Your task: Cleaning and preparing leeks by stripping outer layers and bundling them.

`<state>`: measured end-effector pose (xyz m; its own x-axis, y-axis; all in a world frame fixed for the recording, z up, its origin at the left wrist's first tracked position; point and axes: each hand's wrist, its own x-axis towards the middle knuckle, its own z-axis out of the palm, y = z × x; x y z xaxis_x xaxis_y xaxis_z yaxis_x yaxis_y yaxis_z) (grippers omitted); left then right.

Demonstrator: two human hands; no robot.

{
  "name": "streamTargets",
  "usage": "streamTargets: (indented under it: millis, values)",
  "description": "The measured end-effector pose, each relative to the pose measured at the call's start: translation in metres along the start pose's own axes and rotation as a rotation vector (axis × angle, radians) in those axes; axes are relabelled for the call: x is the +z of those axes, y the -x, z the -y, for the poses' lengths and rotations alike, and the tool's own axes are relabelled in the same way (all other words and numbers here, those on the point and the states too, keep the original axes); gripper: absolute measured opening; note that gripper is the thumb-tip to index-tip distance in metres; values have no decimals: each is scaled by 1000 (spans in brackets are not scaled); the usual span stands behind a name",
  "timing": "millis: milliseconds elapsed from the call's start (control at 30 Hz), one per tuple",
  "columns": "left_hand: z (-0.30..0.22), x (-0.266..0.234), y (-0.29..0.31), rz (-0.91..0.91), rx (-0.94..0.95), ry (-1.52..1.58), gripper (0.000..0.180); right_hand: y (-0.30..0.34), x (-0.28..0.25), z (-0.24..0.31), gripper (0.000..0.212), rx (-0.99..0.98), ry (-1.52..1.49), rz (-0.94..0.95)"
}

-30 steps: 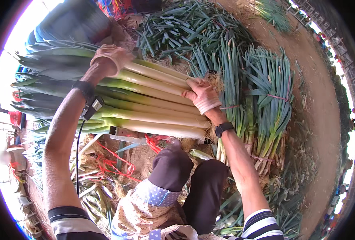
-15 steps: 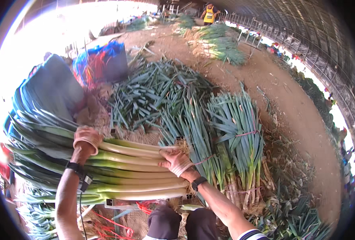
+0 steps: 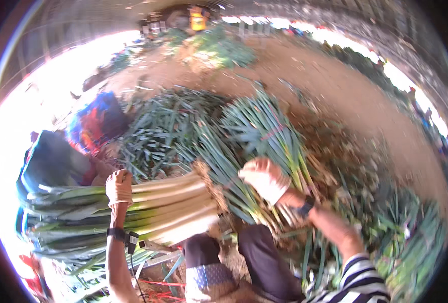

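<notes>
A thick layer of leeks (image 3: pixel 173 202) lies sideways in front of me, white stalks and roots to the right, green leaves to the left. My left hand (image 3: pixel 119 187), in a pale glove, is closed on the leeks at the far edge, where the green turns white. My right hand (image 3: pixel 264 178), also gloved, is raised to the right of the root ends, over the tied leek bunches (image 3: pixel 269 131). Motion smears its fingers, and no object shows in it. Beneath the leeks, part of a metal frame (image 3: pixel 155 246) shows near my knees.
A heap of leeks (image 3: pixel 158 131) lies beyond the layer. Blue bags (image 3: pixel 57 159) stand at the left. Red twine (image 3: pixel 158 284) lies by my legs. Leaf scraps and more leeks (image 3: pixel 411 252) cover ground at the right. A person in a yellow vest (image 3: pixel 197 20) is far off.
My right hand has left the root ends and moved right and up. My left hand stays on the leeks, now at their far edge. The whole view has tilted and shifted.
</notes>
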<state>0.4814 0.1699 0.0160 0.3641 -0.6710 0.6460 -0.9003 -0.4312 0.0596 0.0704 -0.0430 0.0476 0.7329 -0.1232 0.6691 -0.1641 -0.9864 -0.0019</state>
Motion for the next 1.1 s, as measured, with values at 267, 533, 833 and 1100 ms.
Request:
streamTargets:
  millis: [267, 533, 833, 1100]
  values:
    - [-236, -55, 69, 699, 388, 299, 22, 2, -247, 104, 27, 10, 44, 29]
    - [-243, -84, 104, 787, 789, 374, 24, 22, -297, 225, 23, -9, 396, -151]
    - [-227, -14, 117, 922, 651, 350, 21, 58, -348, 254, 23, -62, 197, -155]
    - [-228, -3, 113, 888, 821, 271, 22, 64, -343, 243, 24, -78, 180, -150]
